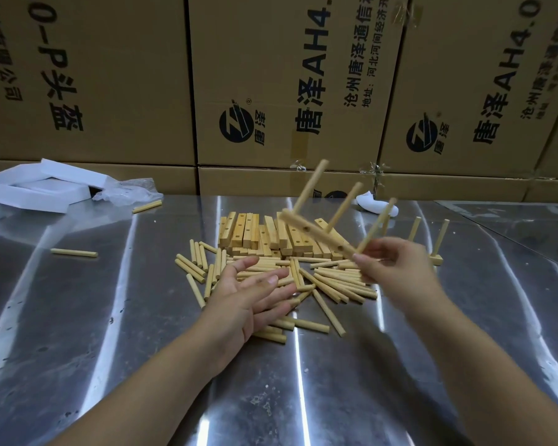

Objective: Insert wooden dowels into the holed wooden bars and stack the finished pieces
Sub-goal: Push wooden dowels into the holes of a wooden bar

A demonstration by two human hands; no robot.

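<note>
My right grip (397, 268) pinches the doweled bar (316, 235), held aloft; my left grip (255, 294) lies spread over loose dowels (339, 284). Beyond both, stacked bars (248, 233) crowd the tabletop (110, 317).

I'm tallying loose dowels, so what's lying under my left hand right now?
Beneath the left hand, loose dowels of the pile poke out on the metal table. How many lie under the palm is hidden.
</note>
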